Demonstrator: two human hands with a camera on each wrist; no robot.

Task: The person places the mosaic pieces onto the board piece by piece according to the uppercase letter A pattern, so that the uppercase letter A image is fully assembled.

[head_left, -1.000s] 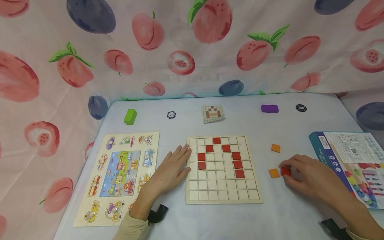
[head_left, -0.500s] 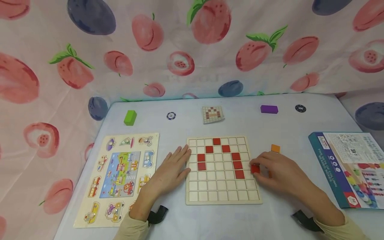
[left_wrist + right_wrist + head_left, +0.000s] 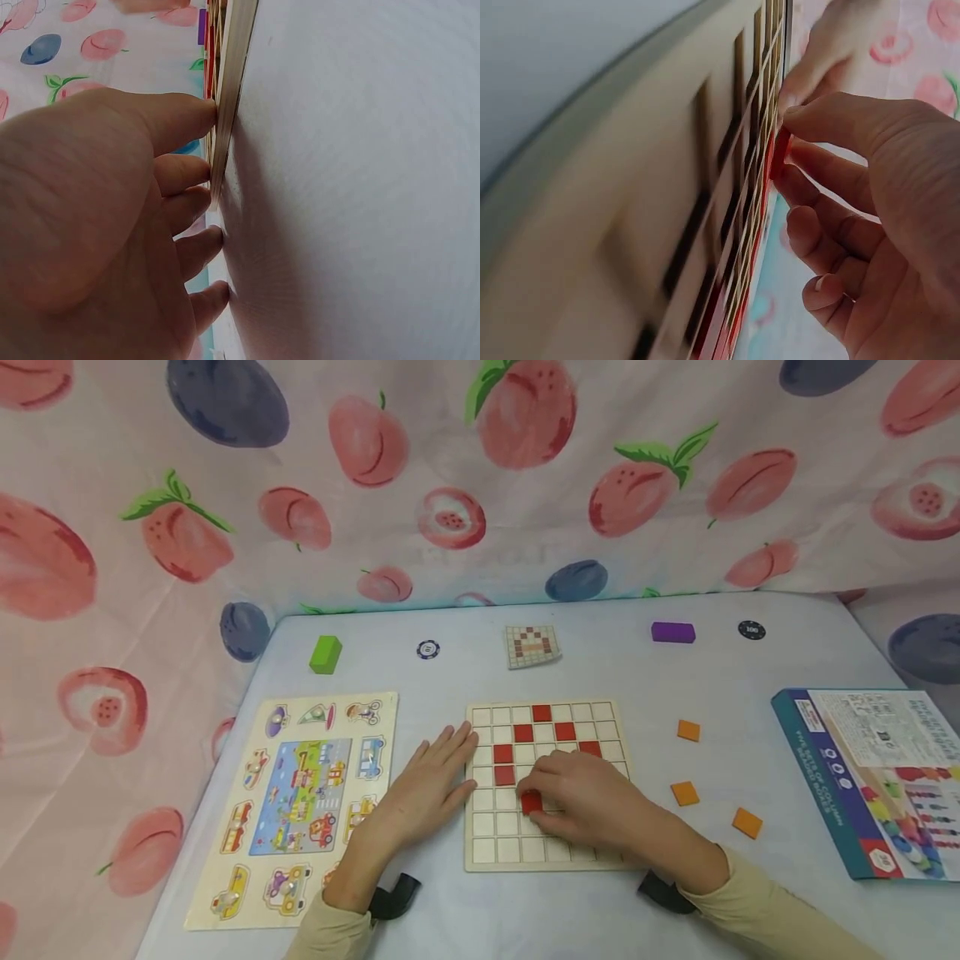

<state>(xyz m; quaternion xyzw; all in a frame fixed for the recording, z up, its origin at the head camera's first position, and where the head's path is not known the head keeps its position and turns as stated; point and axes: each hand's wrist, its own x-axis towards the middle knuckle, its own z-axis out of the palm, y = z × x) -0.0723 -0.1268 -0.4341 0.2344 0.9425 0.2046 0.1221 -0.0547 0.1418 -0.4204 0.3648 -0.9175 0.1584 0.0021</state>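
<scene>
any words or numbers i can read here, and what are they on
No text can be read for certain.
Dark round poker chip: a white number in its middle, too small to make out.
Teal cardboard game box: white lettering along its side and dense print on its top, all too small or blurred.
Blue-and-white round poker chip: no legible mark.
Small square pattern card: a grid picture only, no words.

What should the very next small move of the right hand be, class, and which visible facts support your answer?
Probably lower the red tile into the empty cell beneath it and let go. The right hand pinches it just above the grid board, below the two red tiles in the left column, while the left hand lies flat against the board's left edge, steadying it.
</scene>
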